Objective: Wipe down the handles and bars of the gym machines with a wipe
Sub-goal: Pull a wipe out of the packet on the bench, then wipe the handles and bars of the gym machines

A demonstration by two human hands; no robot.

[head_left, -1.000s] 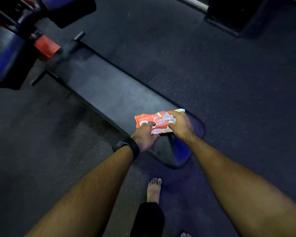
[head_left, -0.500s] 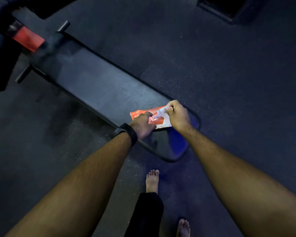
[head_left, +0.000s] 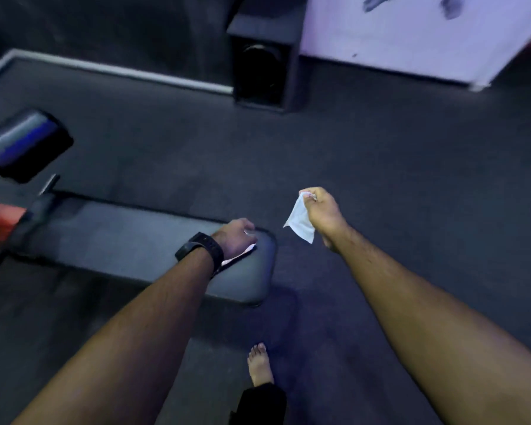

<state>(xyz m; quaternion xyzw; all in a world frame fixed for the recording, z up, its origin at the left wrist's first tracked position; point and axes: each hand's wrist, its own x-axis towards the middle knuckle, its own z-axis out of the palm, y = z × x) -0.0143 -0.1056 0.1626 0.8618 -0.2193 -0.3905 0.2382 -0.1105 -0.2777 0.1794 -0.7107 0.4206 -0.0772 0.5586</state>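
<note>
A small white crumpled wipe (head_left: 299, 220) hangs in the air, pinched at its top corner by the thumb and fingertips of the right hand (head_left: 324, 211), out past the rounded end of a long black padded gym bench (head_left: 129, 240) and above the dark rubber floor (head_left: 380, 179). The hands are apart. The left hand (head_left: 235, 237), with a black wristwatch (head_left: 201, 250), rests on the bench end over a flat pale packet (head_left: 239, 256), mostly hidden; whether the fingers grip it cannot be told. A bare foot (head_left: 259, 365) stands below. At far left are a black cylindrical roller pad (head_left: 25, 145) and a red frame piece (head_left: 0, 214). A black speaker box (head_left: 262, 72) sits beside a white panel (head_left: 411, 35).
</note>
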